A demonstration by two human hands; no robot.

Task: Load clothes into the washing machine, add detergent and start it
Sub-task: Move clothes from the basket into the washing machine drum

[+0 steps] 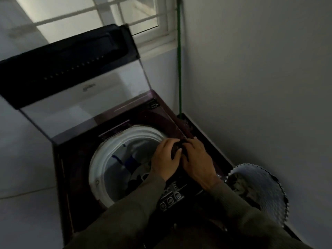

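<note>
A dark maroon top-loading washing machine (79, 159) stands open, its glass lid (80, 97) raised at the back. Inside the white-rimmed drum (107, 153) lie pale and dark blue clothes (129, 164). My left hand (166, 159) and my right hand (196, 159) meet over the drum's right rim, both closed around a small dark object (177, 147) held between them; what it is cannot be told. The control panel with round buttons (169, 200) lies just below my wrists.
A white scalloped-edge laundry basket (260, 187) sits to the right of the machine against the grey wall. A green cord (179, 56) hangs down in the corner. A barred window (125, 17) is behind the machine. Pale floor tiles lie on the left.
</note>
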